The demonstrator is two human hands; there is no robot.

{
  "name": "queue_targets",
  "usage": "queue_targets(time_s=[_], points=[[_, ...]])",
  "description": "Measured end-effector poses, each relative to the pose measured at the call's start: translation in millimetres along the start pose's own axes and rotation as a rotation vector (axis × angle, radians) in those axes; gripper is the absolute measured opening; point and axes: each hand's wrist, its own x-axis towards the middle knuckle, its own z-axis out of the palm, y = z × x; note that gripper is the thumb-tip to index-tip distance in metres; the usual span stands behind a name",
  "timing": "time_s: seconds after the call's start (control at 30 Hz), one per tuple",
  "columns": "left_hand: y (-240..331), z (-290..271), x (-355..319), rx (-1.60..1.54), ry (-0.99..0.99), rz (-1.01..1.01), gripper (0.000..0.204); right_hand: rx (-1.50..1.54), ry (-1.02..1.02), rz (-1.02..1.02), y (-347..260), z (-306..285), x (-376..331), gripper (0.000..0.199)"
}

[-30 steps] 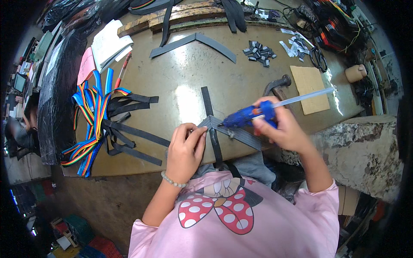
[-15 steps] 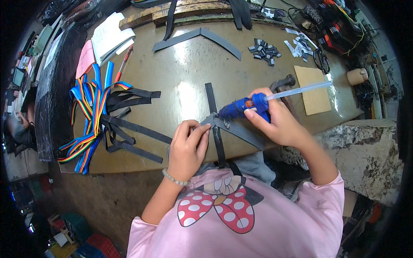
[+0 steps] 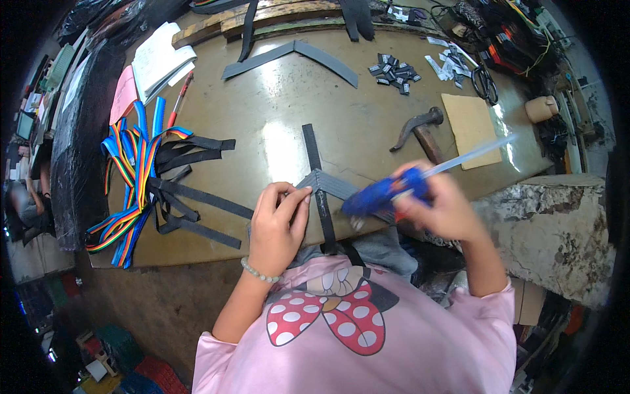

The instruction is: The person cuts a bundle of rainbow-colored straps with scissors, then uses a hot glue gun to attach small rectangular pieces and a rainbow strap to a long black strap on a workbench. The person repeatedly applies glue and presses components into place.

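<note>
Two bare hands, set apart from each other over a brown worktable (image 3: pixel 367 125). Left hand (image 3: pixel 279 220): fingers closed down on the gray chevron strip (image 3: pixel 338 186), near its apex. Right hand (image 3: pixel 441 205): wrapped round a blue glue gun (image 3: pixel 388 190), blurred; whether the trigger is pressed cannot be told.

One gray chevron strip, at the table's near edge, crossing a black strap (image 3: pixel 326 223) that runs away from the person. Pale smears show on the strap just below the apex.

One translucent glue stick (image 3: pixel 469 155), projecting from the gun's rear. One claw hammer (image 3: pixel 417 123), beyond the right hand, near a cardboard sheet (image 3: pixel 467 121). One further gray chevron strip, loose (image 3: pixel 266 60), at the far side. One bundle of striped ribbons (image 3: pixel 140 180), left, with black straps (image 3: pixel 197 192) beside it.

Hazards, as judged: nozzle heat could burn the left fingertips, should the gun swing toward the apex. Glue could string onto the right limb or table if the nozzle drips. The strap could skew under the chevron, since no hand pins its far end. Glue could set before the parts are pressed, if pressing is delayed. The long glue stick could knock the hammer handle on a wide turn.
</note>
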Motion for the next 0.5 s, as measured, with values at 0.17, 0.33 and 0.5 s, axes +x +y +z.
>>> queue_targets(time_s=[0.17, 0.33, 0.5], points=[[3.5, -4.0, 2.4, 0.065, -0.020, 0.054, 0.021, -0.162, 1.237, 0.036, 78.3, -76.0, 3.5, 0.043], [7.0, -6.3, 15.3, 0.106, -0.069, 0.070, 0.021, -0.800, 0.933, 0.590, 78.4, -113.0, -45.0, 0.057], [8.7, -20.9, 16.8, 0.028, -0.051, 0.043, 0.025, -0.475, 0.849, 0.201, 26.5, -97.7, -37.1, 0.038]])
